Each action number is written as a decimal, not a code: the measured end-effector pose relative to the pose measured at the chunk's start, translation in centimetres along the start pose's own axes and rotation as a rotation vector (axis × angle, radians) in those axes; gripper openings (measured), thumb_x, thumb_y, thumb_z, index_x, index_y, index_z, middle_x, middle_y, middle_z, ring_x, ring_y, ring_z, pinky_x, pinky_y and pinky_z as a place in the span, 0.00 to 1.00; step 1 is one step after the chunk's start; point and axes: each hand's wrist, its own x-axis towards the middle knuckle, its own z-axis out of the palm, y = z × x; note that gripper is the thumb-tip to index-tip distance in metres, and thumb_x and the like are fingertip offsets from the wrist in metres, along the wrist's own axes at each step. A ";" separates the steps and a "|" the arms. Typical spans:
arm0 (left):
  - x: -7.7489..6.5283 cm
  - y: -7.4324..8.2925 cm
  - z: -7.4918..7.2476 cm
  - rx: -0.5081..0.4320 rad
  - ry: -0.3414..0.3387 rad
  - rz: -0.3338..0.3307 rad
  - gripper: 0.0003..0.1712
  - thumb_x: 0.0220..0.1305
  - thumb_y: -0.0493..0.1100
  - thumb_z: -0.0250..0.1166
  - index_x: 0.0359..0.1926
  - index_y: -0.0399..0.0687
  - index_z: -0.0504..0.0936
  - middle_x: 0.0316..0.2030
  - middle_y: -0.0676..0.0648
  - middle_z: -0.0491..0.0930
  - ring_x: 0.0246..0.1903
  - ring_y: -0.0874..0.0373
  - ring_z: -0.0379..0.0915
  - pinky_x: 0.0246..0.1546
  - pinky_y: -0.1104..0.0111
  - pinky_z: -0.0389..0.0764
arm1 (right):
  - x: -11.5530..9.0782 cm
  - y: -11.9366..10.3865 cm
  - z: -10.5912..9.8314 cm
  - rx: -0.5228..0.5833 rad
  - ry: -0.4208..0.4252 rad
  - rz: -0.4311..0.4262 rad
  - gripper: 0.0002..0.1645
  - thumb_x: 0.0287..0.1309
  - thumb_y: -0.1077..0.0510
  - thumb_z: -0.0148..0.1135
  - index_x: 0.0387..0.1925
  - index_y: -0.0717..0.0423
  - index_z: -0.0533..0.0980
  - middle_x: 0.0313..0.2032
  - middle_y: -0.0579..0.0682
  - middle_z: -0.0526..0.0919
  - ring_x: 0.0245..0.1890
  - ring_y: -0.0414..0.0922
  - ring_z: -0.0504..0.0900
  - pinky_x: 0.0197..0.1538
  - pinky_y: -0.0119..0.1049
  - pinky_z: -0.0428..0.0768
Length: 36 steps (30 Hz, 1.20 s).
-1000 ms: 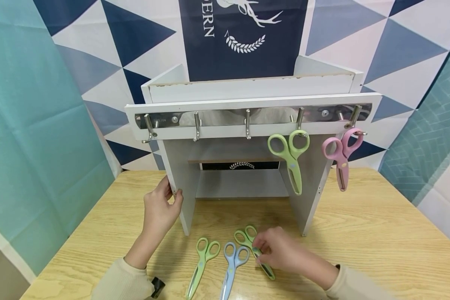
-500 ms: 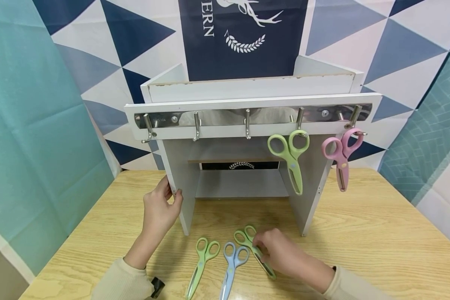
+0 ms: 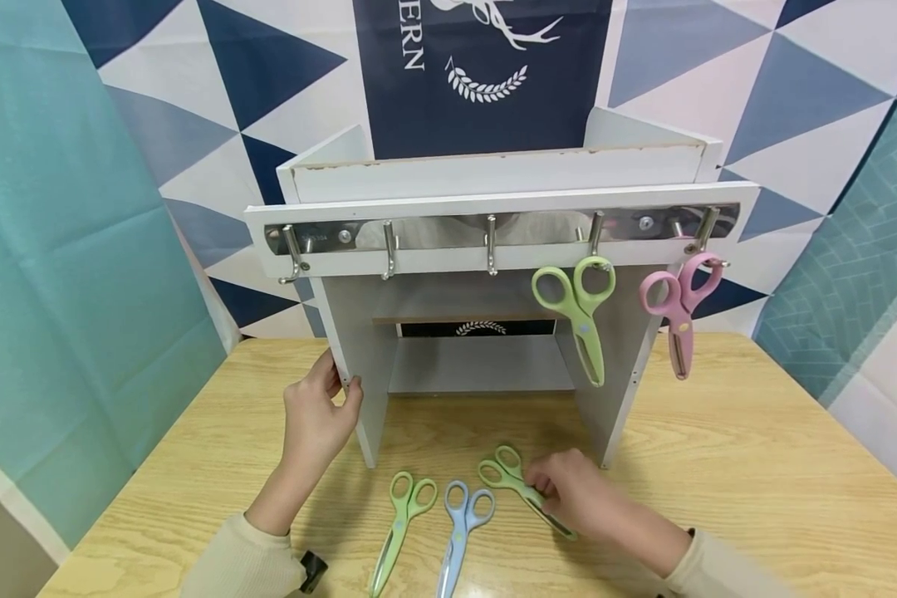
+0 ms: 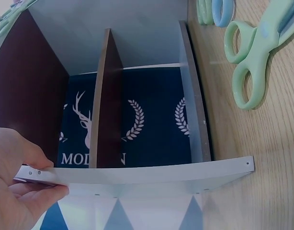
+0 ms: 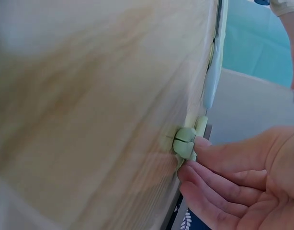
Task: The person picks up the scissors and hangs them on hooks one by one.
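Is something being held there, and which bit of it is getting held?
The right grip pinches green scissors about midway along. The left grip holds the shelf by the front edge of its left side.

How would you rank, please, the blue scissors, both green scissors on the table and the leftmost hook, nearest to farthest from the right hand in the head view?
1. Right green scissors, held by the right hand.
2. Blue scissors, left of them.
3. Left green scissors, farther left.
4. Leftmost hook, upper left.
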 end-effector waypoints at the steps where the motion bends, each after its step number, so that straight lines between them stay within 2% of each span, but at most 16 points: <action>1: 0.0 0.0 0.0 0.000 0.000 0.001 0.18 0.55 0.27 0.60 0.49 0.27 0.77 0.41 0.30 0.84 0.40 0.39 0.84 0.38 0.54 0.87 | -0.1 0.1 -0.1 -0.004 0.007 0.003 0.18 0.35 0.78 0.65 0.22 0.53 0.77 0.24 0.44 0.84 0.26 0.34 0.81 0.28 0.23 0.80; 5: 0.1 -0.1 0.0 0.000 -0.001 0.001 0.18 0.55 0.27 0.61 0.49 0.27 0.77 0.41 0.30 0.84 0.40 0.39 0.84 0.38 0.54 0.87 | -0.4 0.8 -0.6 -0.012 0.020 0.005 0.16 0.33 0.76 0.68 0.26 0.56 0.81 0.24 0.46 0.85 0.25 0.36 0.81 0.28 0.23 0.80; 10: 0.0 -0.1 0.0 -0.005 -0.005 -0.002 0.18 0.54 0.27 0.61 0.49 0.26 0.77 0.42 0.29 0.84 0.41 0.39 0.84 0.38 0.54 0.86 | -0.6 1.7 -1.5 -0.043 -0.002 0.038 0.18 0.31 0.73 0.74 0.32 0.60 0.83 0.26 0.48 0.85 0.26 0.38 0.81 0.28 0.24 0.80; 14: -0.1 -0.1 0.1 -0.011 -0.009 -0.008 0.19 0.54 0.26 0.61 0.49 0.26 0.77 0.42 0.29 0.84 0.41 0.39 0.84 0.39 0.54 0.86 | -0.7 2.2 -2.1 -0.067 -0.004 0.054 0.17 0.33 0.72 0.73 0.33 0.62 0.83 0.27 0.49 0.85 0.26 0.38 0.81 0.28 0.24 0.80; 17: -0.1 -0.1 0.1 -0.013 -0.009 -0.008 0.19 0.54 0.26 0.61 0.49 0.26 0.77 0.42 0.29 0.84 0.41 0.39 0.84 0.39 0.54 0.86 | -0.7 2.4 -2.3 -0.068 -0.011 0.047 0.15 0.36 0.68 0.75 0.33 0.63 0.83 0.27 0.49 0.85 0.26 0.37 0.81 0.27 0.24 0.79; 21: 0.0 -0.1 0.0 -0.009 -0.005 -0.007 0.19 0.54 0.27 0.61 0.49 0.26 0.77 0.42 0.29 0.84 0.41 0.39 0.84 0.39 0.54 0.86 | -0.6 2.2 -2.1 -0.048 -0.033 0.042 0.17 0.34 0.63 0.77 0.32 0.60 0.84 0.26 0.46 0.85 0.25 0.33 0.78 0.27 0.23 0.77; 30: 0.2 -0.1 0.0 -0.006 -0.001 -0.003 0.18 0.54 0.27 0.61 0.48 0.26 0.77 0.41 0.29 0.84 0.40 0.39 0.85 0.38 0.54 0.87 | -0.3 1.6 -1.8 -0.015 -0.100 -0.007 0.18 0.29 0.71 0.76 0.27 0.54 0.81 0.23 0.41 0.81 0.25 0.28 0.74 0.27 0.22 0.76; 36: 0.1 -0.2 0.0 -0.015 -0.003 -0.001 0.18 0.54 0.26 0.60 0.48 0.26 0.77 0.42 0.29 0.84 0.41 0.39 0.84 0.39 0.54 0.86 | -0.3 1.8 -1.7 -0.016 -0.097 -0.067 0.22 0.27 0.78 0.68 0.26 0.52 0.80 0.23 0.40 0.80 0.25 0.29 0.73 0.27 0.23 0.76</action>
